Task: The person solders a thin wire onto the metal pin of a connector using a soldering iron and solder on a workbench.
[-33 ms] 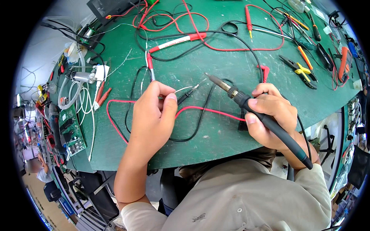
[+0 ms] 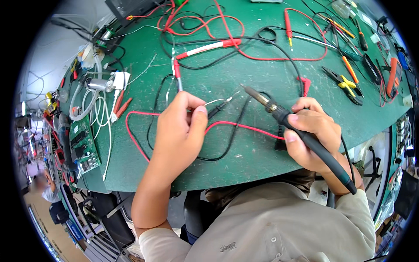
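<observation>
My right hand (image 2: 316, 133) is wrapped round the dark handle of a soldering iron (image 2: 305, 139), its metal tip pointing up and left over the table. Between the thumb and forefinger of my left hand (image 2: 181, 129) is a thin solder wire (image 2: 214, 101), with its short free end toward the iron. The iron's tip and the wire end are apart. Just beyond that end a black test probe (image 2: 218, 109) shows, its metal point toward the iron. A red and grey probe (image 2: 177, 72) stands out past my left knuckles; whether my hand touches it is hidden.
Red and black test leads (image 2: 209, 19) loop across the green table (image 2: 262, 168). A red-and-white marker (image 2: 208, 48) lies beyond my hands. Pliers (image 2: 345, 86) and a multimeter (image 2: 393, 77) are at right. A circuit board (image 2: 85, 148) and white cable (image 2: 104, 131) lie at left.
The view has shifted slightly, so the table things appear a little farther right and lower. Both hands keep the same holds, with the iron and wire still apart.
</observation>
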`<state>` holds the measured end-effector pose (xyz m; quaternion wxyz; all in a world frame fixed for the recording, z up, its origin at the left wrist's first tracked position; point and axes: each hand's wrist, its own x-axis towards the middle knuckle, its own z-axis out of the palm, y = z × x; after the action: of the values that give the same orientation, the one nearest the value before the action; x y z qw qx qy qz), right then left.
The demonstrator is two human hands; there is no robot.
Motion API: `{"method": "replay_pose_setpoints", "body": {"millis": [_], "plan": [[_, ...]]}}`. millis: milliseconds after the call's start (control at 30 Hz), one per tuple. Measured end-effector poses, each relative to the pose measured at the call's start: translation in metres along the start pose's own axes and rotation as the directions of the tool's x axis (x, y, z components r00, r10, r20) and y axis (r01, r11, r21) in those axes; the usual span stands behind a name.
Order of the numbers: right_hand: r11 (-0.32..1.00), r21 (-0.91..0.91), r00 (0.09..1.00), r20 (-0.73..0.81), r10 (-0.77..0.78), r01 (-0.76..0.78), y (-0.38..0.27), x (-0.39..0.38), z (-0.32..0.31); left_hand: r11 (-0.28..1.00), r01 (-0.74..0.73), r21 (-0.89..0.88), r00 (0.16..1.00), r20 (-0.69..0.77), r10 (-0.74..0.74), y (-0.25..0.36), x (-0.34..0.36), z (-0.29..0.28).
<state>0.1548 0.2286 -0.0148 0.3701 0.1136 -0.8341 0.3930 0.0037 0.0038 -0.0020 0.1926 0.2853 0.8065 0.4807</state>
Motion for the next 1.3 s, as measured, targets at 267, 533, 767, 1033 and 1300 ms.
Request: {"method": "replay_pose_setpoints", "body": {"millis": [267, 533, 767, 1033, 1300], "plan": [[1.0, 0.011, 1.0, 0.003, -0.003, 0.003, 0.0021, -0.0025, 0.0021, 0.995, -0.078, 0.064, 0.997, -0.024, 0.079, 0.0003, 0.0008, -0.0019], [1.0, 0.009, 1.0, -0.008, -0.01, 0.01, 0.0033, -0.0022, 0.0022, 0.995, -0.064, 0.072, 0.997, -0.037, 0.067, 0.0029, 0.0007, -0.0005], [1.0, 0.018, 1.0, -0.027, -0.005, 0.006, 0.0027, -0.0017, 0.0021, 0.997, 0.003, 0.081, 1.0, -0.026, -0.001, 0.0056, -0.0007, -0.0027], [0.999, 0.033, 1.0, -0.006, 0.017, -0.017, 0.0036, -0.001, 0.0007, 0.994, -0.076, 0.078, 0.997, -0.027, 0.078, 0.0032, -0.001, -0.0044], [0.999, 0.029, 1.0, -0.003, 0.027, -0.027, 0.0021, -0.0005, -0.0008, 0.993, -0.051, 0.102, 0.997, -0.05, 0.056, -0.0003, -0.0017, 0.0005]]}}
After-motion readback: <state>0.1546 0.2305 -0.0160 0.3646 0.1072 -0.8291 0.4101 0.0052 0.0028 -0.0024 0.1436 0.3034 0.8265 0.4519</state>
